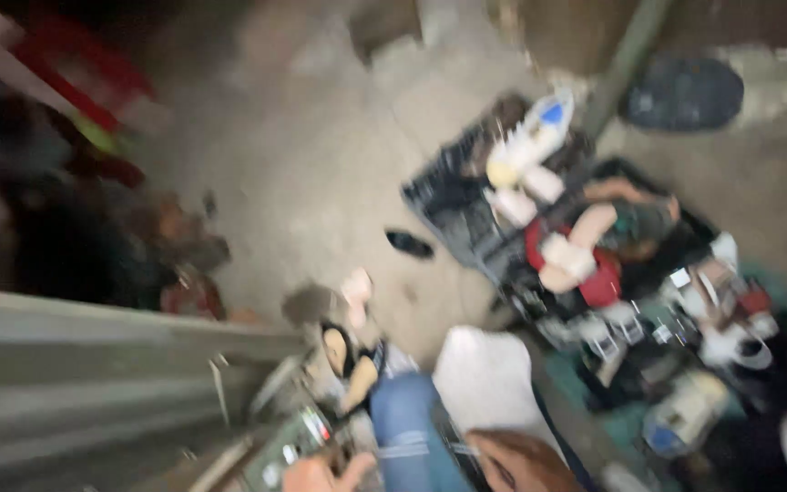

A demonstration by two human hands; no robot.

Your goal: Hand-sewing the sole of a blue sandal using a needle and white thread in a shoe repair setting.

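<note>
Down at the bottom edge, my left hand (pixel 325 474) rests against a blurred device with red buttons (pixel 298 439); I cannot tell whether it grips. My right hand (pixel 516 460) is cut off, its state unclear. A white cloth (pixel 489 378) lies just above it, a black crate (pixel 466 205) of bottles beyond, a grey metal sheet (pixel 93 364) to the left.

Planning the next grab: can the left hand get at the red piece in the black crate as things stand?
Probably not from here. The left hand sits at the bottom edge by the grey metal sheet, while the red piece lies far right in the black crate, beyond the blue-clad leg and white cloth.
</note>
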